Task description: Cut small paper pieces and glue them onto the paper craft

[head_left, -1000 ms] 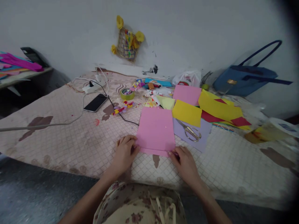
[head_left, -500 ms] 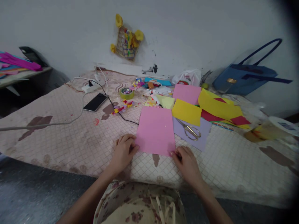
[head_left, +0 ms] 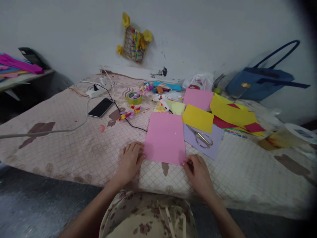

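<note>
A pink sheet of paper (head_left: 165, 138) lies flat on the patterned cloth in front of me. At its near left corner is my left hand (head_left: 131, 161), closed, with thumb and fingertips pinching the edge. My right hand (head_left: 199, 170) pinches the near right corner, its other fingers curled in. Just right of the sheet, gold-handled scissors (head_left: 203, 140) rest on a lilac sheet (head_left: 215, 148). A yellow sheet (head_left: 198, 119) partly covers that lilac paper, and the scissor tips reach its lower edge.
A phone (head_left: 101, 108), a power strip (head_left: 97, 91) and cables lie to the left. Green tape (head_left: 134, 98) and small paper flowers (head_left: 130, 113) sit behind the sheet. On the right are yellow papers (head_left: 234, 110), a clear tub (head_left: 284, 138) and a blue bag (head_left: 259, 82) against the wall.
Almost nothing differs. The view has shifted very slightly; both hands stay at the pink sheet's near corners, and the sheet lies in the same place.
</note>
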Available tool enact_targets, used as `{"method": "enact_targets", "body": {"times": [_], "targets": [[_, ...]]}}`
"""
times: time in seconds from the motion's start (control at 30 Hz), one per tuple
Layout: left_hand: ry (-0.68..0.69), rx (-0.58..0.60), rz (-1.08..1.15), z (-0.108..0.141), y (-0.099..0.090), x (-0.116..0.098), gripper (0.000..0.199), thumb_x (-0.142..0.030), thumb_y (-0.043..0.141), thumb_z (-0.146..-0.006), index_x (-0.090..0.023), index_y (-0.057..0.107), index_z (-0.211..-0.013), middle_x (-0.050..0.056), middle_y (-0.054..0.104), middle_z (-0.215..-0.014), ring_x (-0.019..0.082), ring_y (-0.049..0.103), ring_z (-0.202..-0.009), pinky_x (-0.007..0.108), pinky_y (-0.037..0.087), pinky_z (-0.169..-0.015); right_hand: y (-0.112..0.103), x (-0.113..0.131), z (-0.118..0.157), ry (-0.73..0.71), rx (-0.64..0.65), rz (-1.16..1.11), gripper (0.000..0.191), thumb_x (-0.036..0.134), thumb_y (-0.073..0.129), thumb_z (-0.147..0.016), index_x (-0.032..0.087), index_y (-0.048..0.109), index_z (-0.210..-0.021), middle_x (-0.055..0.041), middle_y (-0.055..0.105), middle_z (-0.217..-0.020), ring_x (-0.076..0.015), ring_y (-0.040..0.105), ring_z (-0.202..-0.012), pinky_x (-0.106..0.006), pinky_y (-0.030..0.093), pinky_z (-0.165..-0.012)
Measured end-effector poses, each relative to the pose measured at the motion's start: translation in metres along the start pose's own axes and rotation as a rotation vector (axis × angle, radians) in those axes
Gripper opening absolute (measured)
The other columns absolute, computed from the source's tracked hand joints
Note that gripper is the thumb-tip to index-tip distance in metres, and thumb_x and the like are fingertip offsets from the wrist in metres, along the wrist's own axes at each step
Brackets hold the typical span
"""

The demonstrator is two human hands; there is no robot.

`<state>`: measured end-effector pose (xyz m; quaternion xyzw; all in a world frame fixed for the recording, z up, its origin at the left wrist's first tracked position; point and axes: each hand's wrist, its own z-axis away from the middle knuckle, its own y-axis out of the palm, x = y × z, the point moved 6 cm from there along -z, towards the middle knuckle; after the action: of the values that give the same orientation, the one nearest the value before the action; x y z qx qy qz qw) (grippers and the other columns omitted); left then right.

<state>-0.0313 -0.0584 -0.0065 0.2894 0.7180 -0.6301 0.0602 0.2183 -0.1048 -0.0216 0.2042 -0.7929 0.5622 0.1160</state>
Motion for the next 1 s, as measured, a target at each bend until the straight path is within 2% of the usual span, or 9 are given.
{"method": "enact_targets", "body": {"times": [0.13, 0.23, 0.3, 0.4, 0.5, 0.63, 0.73, 0.87, 1.0], "targets": [[-0.003, -0.01, -0.058, 0.001, 0.001, -0.004, 0.025, -0.022, 0.047, -0.084, -0.021, 0.048, -0.11, 0.008, 0.055, -0.113, 0.025, 0.048, -0.102, 0.041, 0.036, -0.085, 0.0, -0.005, 0.003, 0.06, 0.001, -0.089, 0.011, 0.025, 0.05, -0.082, 0.019, 0.05, -0.091, -0.0078, 0.054, -0.085, -0.0227, 0.051, -0.08, -0.036, 0.043, -0.07], [0.053, -0.022, -0.171, 0.002, 0.0, -0.014, 0.036, -0.016, 0.045, -0.085, -0.021, 0.044, -0.12, 0.011, 0.05, -0.121, 0.027, 0.045, -0.108, 0.044, 0.036, -0.089, 0.001, -0.008, 0.004, 0.084, 0.019, -0.118, 0.015, 0.025, 0.051, -0.081, 0.019, 0.051, -0.095, -0.0081, 0.054, -0.087, -0.0233, 0.051, -0.082, -0.037, 0.043, -0.072], [0.183, 0.001, -0.259, 0.003, 0.001, -0.025, 0.051, -0.006, 0.044, -0.082, -0.026, 0.039, -0.129, 0.01, 0.043, -0.13, 0.028, 0.04, -0.117, 0.047, 0.031, -0.096, 0.001, -0.009, 0.004, 0.086, 0.035, -0.142, 0.017, 0.025, 0.051, -0.082, 0.019, 0.051, -0.098, -0.0078, 0.054, -0.087, -0.0231, 0.051, -0.083, -0.037, 0.044, -0.073], [0.473, 0.104, -0.309, 0.005, 0.009, -0.043, 0.068, -0.001, 0.047, -0.079, -0.038, 0.031, -0.134, 0.005, 0.032, -0.141, 0.028, 0.03, -0.128, 0.05, 0.023, -0.103, 0.0, -0.01, 0.004, 0.079, 0.06, -0.166, 0.02, 0.024, 0.051, -0.082, 0.02, 0.052, -0.101, -0.0072, 0.054, -0.087, -0.0227, 0.051, -0.084, -0.037, 0.045, -0.073], [0.64, 0.179, -0.291, 0.005, 0.013, -0.049, 0.062, -0.007, 0.05, -0.081, -0.04, 0.035, -0.131, 0.004, 0.033, -0.142, 0.028, 0.03, -0.129, 0.05, 0.023, -0.104, -0.001, -0.01, 0.004, 0.068, 0.074, -0.156, 0.019, 0.023, 0.051, -0.081, 0.02, 0.052, -0.1, -0.0068, 0.054, -0.088, -0.0227, 0.051, -0.084, -0.037, 0.045, -0.074], [0.696, 0.192, -0.292, 0.004, 0.014, -0.049, 0.055, -0.01, 0.051, -0.083, -0.036, 0.039, -0.13, 0.005, 0.039, -0.138, 0.026, 0.033, -0.128, 0.049, 0.021, -0.106, -0.005, -0.003, 0.006, 0.018, 0.024, -0.107, 0.019, 0.021, 0.048, -0.083, 0.018, 0.053, -0.101, -0.0097, 0.055, -0.095, -0.0235, 0.052, -0.092, -0.039, 0.045, -0.079], [0.732, 0.21, -0.349, 0.005, 0.017, -0.049, 0.052, -0.013, 0.049, -0.084, -0.033, 0.038, -0.131, 0.006, 0.04, -0.138, 0.025, 0.034, -0.127, 0.049, 0.02, -0.107, -0.008, 0.02, 0.011, -0.131, -0.06, -0.005, 0.023, 0.019, 0.046, -0.084, 0.017, 0.054, -0.106, -0.0129, 0.054, -0.111, -0.0258, 0.047, -0.107, -0.046, 0.038, -0.092], [0.777, 0.199, -0.426, 0.006, 0.02, -0.049, 0.043, -0.022, 0.047, -0.087, -0.031, 0.042, -0.129, 0.005, 0.042, -0.137, 0.025, 0.036, -0.126, 0.049, 0.021, -0.105, 0.011, 0.06, 0.02, -0.405, 0.111, 0.15, 0.038, 0.024, 0.044, -0.088, 0.017, 0.047, -0.125, -0.0098, 0.05, -0.13, -0.0275, 0.033, -0.127, -0.053, 0.017, -0.105], [0.797, 0.187, -0.481, 0.006, 0.022, -0.048, 0.041, -0.025, 0.045, -0.088, -0.03, 0.043, -0.128, 0.005, 0.043, -0.136, 0.026, 0.037, -0.125, 0.049, 0.021, -0.105, 0.029, 0.071, 0.026, -0.432, 0.228, 0.302, 0.05, 0.026, 0.038, -0.091, 0.009, 0.032, -0.137, -0.0129, 0.034, -0.143, -0.0273, 0.022, -0.133, -0.053, 0.015, -0.107]]}}
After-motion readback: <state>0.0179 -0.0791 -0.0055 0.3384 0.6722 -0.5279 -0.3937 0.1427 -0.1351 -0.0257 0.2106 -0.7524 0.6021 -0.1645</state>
